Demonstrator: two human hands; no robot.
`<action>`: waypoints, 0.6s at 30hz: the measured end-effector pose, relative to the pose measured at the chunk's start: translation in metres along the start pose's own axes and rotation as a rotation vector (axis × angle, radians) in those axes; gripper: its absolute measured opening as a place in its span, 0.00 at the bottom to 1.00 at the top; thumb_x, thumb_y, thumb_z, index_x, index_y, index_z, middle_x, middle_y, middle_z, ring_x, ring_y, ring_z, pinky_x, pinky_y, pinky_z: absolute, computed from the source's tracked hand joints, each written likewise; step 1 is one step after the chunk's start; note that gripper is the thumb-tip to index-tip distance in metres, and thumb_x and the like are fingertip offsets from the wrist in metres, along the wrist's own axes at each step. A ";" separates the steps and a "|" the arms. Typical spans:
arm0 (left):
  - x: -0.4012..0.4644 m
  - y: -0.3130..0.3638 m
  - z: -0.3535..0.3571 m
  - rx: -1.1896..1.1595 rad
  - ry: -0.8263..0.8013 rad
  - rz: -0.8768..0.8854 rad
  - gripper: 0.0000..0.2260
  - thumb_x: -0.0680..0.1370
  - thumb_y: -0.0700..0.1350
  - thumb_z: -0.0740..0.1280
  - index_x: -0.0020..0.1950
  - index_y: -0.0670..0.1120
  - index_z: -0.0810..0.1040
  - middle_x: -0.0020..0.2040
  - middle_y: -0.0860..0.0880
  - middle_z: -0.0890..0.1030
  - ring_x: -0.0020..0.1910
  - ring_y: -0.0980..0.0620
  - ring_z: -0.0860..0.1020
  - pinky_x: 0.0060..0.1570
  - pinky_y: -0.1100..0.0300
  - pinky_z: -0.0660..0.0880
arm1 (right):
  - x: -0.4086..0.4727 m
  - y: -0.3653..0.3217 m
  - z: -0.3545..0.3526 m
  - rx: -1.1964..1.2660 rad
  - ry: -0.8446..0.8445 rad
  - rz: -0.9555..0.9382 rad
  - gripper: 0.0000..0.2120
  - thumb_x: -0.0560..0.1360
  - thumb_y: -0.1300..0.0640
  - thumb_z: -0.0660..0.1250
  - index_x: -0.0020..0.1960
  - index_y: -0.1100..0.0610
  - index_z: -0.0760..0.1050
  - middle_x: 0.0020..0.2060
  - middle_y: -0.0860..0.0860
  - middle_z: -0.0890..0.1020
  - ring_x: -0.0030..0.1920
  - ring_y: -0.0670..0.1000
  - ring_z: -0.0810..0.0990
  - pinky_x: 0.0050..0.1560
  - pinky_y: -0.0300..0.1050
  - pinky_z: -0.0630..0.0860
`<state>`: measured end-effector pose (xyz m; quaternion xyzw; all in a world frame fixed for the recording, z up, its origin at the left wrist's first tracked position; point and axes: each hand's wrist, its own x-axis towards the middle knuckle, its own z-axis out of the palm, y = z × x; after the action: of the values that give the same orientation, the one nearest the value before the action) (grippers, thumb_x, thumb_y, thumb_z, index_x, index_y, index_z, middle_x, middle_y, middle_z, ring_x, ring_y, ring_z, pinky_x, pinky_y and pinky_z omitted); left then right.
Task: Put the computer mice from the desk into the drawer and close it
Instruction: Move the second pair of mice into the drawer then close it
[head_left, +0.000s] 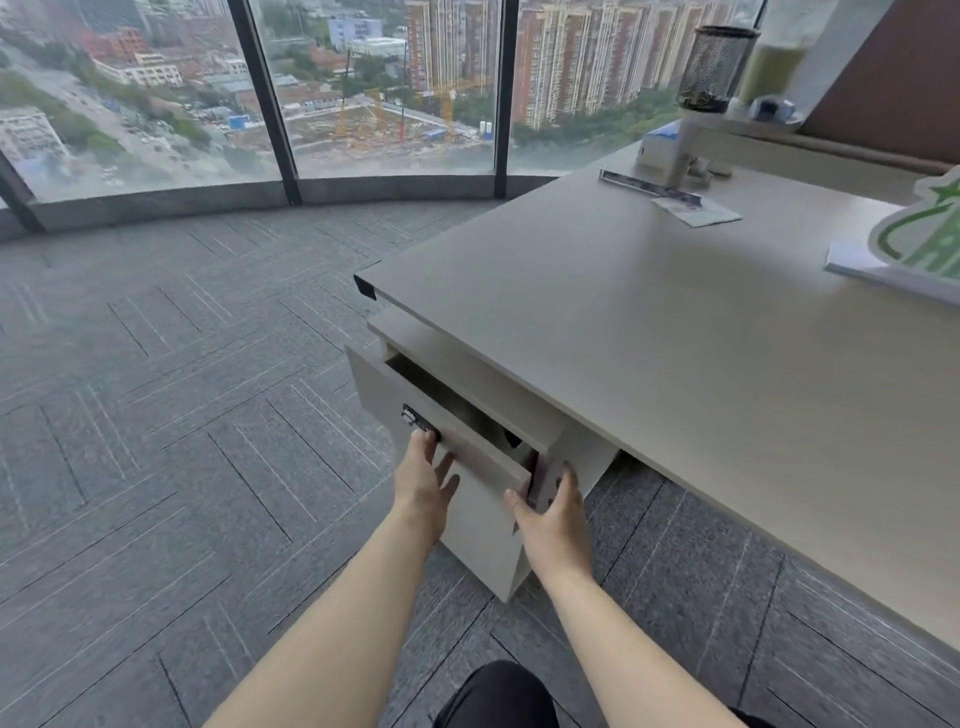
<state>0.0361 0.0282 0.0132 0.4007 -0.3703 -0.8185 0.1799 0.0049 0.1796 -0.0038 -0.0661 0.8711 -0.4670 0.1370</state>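
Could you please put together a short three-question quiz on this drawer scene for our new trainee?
1. True or false: the drawer is fully shut.
2. Where does the left hand rest? A) on the desk top B) on the drawer front by the lock C) on the floor
3. Fill in: the right hand is at the drawer's right ____.

Key: 1. false, it stands partly open. 2. B. 3. corner. No mouse shows on the desk; something dark lies inside the drawer, too hidden to name.
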 end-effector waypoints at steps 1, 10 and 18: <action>0.003 -0.002 0.005 -0.003 -0.006 -0.004 0.22 0.81 0.55 0.53 0.71 0.46 0.69 0.71 0.52 0.72 0.64 0.47 0.74 0.67 0.47 0.68 | 0.007 0.002 -0.001 0.000 0.012 0.006 0.42 0.74 0.43 0.69 0.79 0.53 0.50 0.77 0.55 0.62 0.71 0.59 0.70 0.61 0.52 0.74; 0.023 -0.005 0.041 -0.037 -0.004 -0.030 0.24 0.82 0.54 0.52 0.76 0.46 0.62 0.75 0.52 0.68 0.71 0.46 0.69 0.70 0.47 0.65 | 0.044 0.011 0.000 0.018 0.038 0.010 0.36 0.75 0.43 0.67 0.76 0.57 0.58 0.69 0.57 0.76 0.65 0.58 0.77 0.60 0.55 0.78; 0.023 -0.005 0.041 0.008 -0.029 -0.018 0.24 0.82 0.55 0.51 0.77 0.48 0.60 0.77 0.53 0.64 0.73 0.46 0.67 0.71 0.48 0.64 | 0.046 0.008 -0.003 -0.018 0.010 0.012 0.28 0.76 0.43 0.66 0.70 0.58 0.67 0.62 0.58 0.81 0.59 0.58 0.82 0.55 0.54 0.80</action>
<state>-0.0102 0.0371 0.0142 0.3928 -0.3723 -0.8244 0.1658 -0.0398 0.1754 -0.0174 -0.0598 0.8763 -0.4586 0.1348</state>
